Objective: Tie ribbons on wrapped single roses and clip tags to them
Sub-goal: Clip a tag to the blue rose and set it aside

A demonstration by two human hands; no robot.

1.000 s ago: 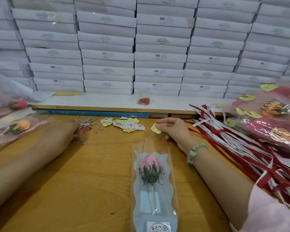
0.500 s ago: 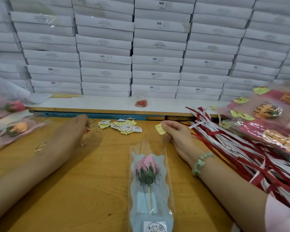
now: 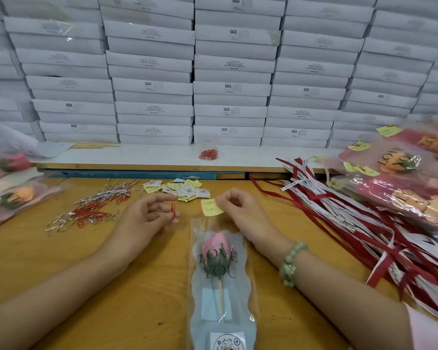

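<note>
A heap of red wire clips and silver twist ties lies left of the left hand, which pinches one red wire paper clip upright. Just right of that grip, the right hand pinches a small yellow paper tag. The pink rose in its clear printed sleeve lies below both grips; red and white ribbons lie further right

The wrapped rose, a pink bud in a clear "LOVE YOU" sleeve, lay flat with the bud end pointing away. The right hand pinched a small yellow tag just above the sleeve's top. The left hand held a red paper clip beside it. The red and white ribbons were heaped off to the right.
</note>
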